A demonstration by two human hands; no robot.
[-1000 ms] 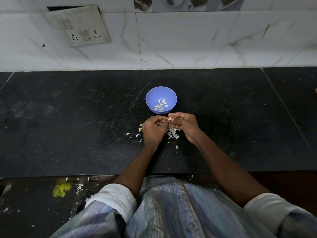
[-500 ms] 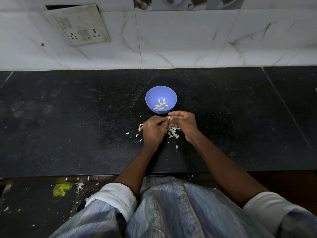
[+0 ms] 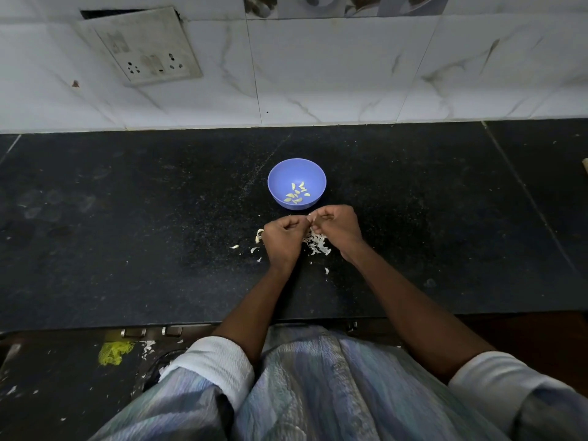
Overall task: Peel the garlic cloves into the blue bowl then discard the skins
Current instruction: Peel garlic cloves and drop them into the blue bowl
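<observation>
While both fists curl knuckle to knuckle over the black speckled stone counter [image 3: 127, 249], the left hand [image 3: 283, 240] and right hand [image 3: 339, 229] pinch a small pale garlic clove [image 3: 310, 219] between their fingertips. Papery white garlic skins [image 3: 316, 245] lie scattered beneath them. Just beyond, the round blue plastic bowl [image 3: 280, 178] holds several peeled cloves [image 3: 296, 195].

The desk [image 3: 127, 233] looks like dark speckled stone, matt and dusty, under a far wall of glossy white marble-veined tiles [image 3: 318, 74]. The blue bowl [image 3: 280, 176] is smooth plastic with a soft sheen. The garlic skins [image 3: 316, 245] look thin, papery and dry.
</observation>
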